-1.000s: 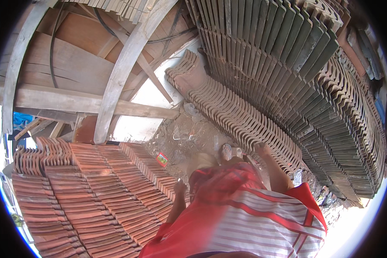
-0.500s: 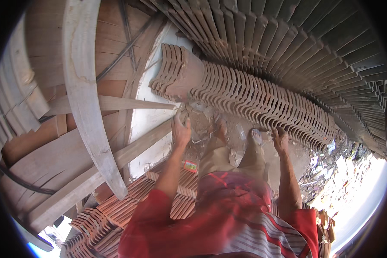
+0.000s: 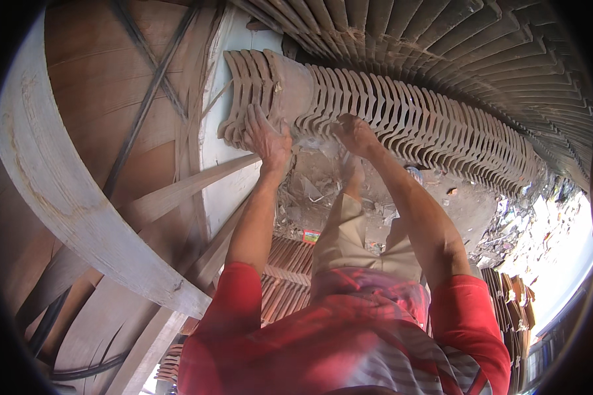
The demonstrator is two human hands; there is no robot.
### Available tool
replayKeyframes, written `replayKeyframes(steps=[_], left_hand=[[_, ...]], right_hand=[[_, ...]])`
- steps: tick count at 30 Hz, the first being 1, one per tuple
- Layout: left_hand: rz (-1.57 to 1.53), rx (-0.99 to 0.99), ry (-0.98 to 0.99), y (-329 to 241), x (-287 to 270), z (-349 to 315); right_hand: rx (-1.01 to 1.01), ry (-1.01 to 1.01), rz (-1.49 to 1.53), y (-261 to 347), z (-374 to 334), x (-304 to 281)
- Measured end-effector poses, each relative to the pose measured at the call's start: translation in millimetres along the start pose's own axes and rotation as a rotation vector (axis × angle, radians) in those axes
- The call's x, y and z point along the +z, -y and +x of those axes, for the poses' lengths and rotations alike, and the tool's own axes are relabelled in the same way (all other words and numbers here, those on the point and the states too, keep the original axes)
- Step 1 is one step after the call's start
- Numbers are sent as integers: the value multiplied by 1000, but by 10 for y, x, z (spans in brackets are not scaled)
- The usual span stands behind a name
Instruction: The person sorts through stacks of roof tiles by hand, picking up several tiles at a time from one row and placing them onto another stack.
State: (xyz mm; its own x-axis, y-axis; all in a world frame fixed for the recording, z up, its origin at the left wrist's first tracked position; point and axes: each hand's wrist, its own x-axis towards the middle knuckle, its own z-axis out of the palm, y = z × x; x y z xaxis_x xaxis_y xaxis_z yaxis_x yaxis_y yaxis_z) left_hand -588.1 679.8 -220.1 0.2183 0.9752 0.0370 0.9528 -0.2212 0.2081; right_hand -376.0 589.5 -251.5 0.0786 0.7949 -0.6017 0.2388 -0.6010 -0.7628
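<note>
A long row of dusty clay roof tiles (image 3: 402,115) stands on edge ahead of me. At its left end is a smaller group of the same tiles (image 3: 245,85), with one tile's broad face (image 3: 293,82) showing beside it. My left hand (image 3: 267,139) lies against the lower edges of that left group, fingers stretched out and thumb apart. My right hand (image 3: 354,134) is closed, its fingers curled at the lower left end of the long row. What those fingers hold, if anything, is hidden.
Wooden beams (image 3: 66,178) and planks cross the left side. Another tall stack of dark tiles (image 3: 467,39) rises behind the row. Redder tiles (image 3: 286,260) lie beside my left arm. Broken rubble (image 3: 527,230) covers the ground at right; my foot (image 3: 352,168) is below the row.
My left hand has moved up from the wooden beam onto the left group of tiles. My right hand has moved left and up along the row. The view has shifted.
</note>
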Motion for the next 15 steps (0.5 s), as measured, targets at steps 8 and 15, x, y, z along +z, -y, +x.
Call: replayKeyframes(steps=[8,15], left_hand=[[-82,-51,22,-3,-75,3],[-198,-10,47,-82,57,-177]], right_hand=[[-93,-101,-227,1356,1175,30],[-92,-188,-310,1647,1549,234]])
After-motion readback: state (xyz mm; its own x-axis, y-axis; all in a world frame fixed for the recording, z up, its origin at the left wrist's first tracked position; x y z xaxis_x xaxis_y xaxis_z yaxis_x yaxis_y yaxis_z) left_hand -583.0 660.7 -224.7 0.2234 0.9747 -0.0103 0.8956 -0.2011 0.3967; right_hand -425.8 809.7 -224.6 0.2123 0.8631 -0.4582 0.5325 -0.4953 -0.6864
